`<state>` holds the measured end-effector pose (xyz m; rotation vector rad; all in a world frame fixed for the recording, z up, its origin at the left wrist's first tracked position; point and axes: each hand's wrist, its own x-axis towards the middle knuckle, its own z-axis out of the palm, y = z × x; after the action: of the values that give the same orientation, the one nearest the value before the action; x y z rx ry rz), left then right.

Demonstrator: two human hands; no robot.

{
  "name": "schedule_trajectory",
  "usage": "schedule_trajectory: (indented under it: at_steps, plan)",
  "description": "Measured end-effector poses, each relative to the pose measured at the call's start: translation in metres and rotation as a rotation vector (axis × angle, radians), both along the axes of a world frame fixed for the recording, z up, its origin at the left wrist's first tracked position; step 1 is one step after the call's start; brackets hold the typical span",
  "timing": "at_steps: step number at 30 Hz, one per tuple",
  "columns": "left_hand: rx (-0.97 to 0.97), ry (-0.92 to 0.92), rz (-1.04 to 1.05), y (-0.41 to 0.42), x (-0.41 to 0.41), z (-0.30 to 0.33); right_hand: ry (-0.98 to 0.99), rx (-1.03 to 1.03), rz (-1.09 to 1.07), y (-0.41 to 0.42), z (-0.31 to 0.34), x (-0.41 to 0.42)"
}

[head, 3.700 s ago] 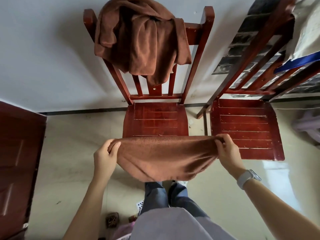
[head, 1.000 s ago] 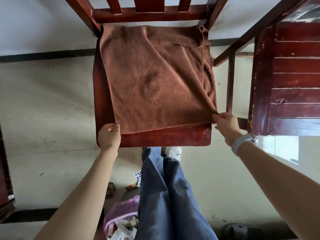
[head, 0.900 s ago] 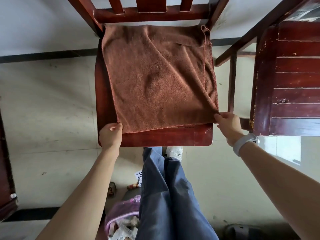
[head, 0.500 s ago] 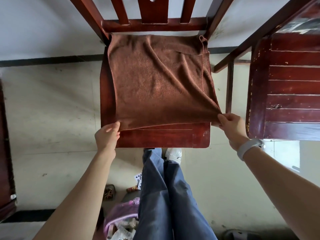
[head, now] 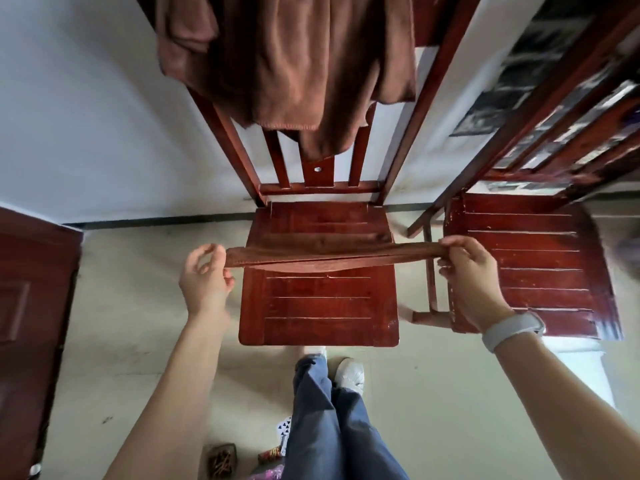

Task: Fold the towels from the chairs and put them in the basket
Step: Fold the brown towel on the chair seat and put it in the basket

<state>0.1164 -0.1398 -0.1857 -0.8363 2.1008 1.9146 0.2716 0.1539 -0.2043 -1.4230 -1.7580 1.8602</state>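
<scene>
Towel (head: 329,256), brown and folded, hangs stretched edge-on above the middle of the red wooden chair seat (head: 318,306), clear of it. The left hand (head: 204,282) pinches the towel's left end between thumb and fingertips, other fingers loose; the right hand (head: 474,275) is closed on the right end, past the seat's right edge. More brown towels (head: 287,60) drape over the chair back.

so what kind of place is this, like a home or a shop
Most likely a room in a home. Two red wooden chairs stand against a plain white wall on a pale tiled floor, a dark wooden door is at the left, and brown towels hang over a chair back.
</scene>
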Motion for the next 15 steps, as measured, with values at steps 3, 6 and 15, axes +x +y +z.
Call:
schedule_trajectory:
  at_steps: [3,6,15]
  plan:
    - [0.113,-0.032,-0.073,-0.001,0.003,0.029,0.065,-0.04,0.059,-0.004,0.029,0.011]
    - [0.221,-0.065,-0.185,-0.01,0.008,0.047,-0.009,0.186,0.239,-0.01,0.047,0.02]
    - [-0.635,0.273,-0.759,-0.035,0.025,0.052,-0.095,0.946,0.553,-0.005,0.071,0.043]
